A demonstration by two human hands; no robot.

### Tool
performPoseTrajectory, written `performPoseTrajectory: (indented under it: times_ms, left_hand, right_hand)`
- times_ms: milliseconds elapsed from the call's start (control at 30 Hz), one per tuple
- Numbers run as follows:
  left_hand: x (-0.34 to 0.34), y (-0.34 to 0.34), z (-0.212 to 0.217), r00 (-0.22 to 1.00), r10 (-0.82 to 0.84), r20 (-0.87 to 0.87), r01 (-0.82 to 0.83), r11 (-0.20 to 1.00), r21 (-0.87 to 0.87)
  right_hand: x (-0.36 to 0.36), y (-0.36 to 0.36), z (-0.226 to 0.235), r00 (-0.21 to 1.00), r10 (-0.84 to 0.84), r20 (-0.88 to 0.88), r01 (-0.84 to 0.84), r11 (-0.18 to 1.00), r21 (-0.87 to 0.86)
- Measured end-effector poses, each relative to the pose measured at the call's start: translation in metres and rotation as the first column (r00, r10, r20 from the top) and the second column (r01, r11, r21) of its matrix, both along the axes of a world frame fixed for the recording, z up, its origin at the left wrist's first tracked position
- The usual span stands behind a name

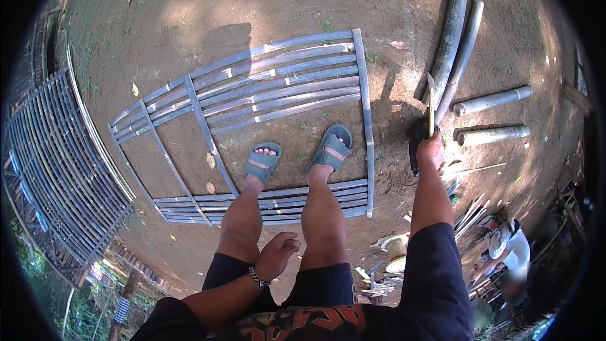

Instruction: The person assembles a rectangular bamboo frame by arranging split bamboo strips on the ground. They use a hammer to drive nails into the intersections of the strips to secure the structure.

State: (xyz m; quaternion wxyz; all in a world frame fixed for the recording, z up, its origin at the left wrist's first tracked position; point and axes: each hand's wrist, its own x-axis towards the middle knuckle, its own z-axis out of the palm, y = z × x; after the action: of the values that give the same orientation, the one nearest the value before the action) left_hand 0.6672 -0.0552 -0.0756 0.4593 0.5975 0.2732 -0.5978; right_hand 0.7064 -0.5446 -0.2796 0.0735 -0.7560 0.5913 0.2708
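Gripping a long knife [432, 104] in the right hand [430, 153], near bamboo poles [452, 35], holding the left hand [275, 257] half-open above the thighs [323, 233]

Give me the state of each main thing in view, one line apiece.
Grey slatted bamboo frame: lying on the ground, middle unslatted.
Long pale blade-like tool: held, pointed end away from the person.
Right grip: closed on the tool.
Left grip: nothing visibly held, fingers curled.
Two long round bamboo poles: lying side by side.
Two short round bamboo poles: lying apart.
Green strapped sandals: worn.
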Motion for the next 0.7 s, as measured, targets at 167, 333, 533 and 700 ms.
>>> performPoseTrajectory:
  times_ms: [167,333,533,700]
  left_hand:
    - [-0.014,-0.022,0.011,0.998,0.059,-0.009,-0.059,0.998,-0.018]
    - [-0.014,-0.024,0.033,0.994,0.078,0.072,-0.077,0.997,-0.02]
    - [-0.032,0.019,-0.007,0.993,0.035,0.114,-0.043,0.997,0.068]
    - [-0.018,0.038,-0.01,0.956,0.229,0.182,-0.206,0.969,-0.138]
  right_hand:
    - [-0.043,-0.025,-0.003,0.953,0.175,0.249,-0.173,0.984,-0.029]
    - [-0.002,0.019,0.054,0.862,-0.123,0.492,-0.024,0.959,0.283]
    - [0.149,0.166,0.18,0.659,-0.534,0.531,0.049,0.734,0.678]
    - [0.247,0.262,0.184,0.588,-0.6,0.542,-0.106,0.607,0.787]
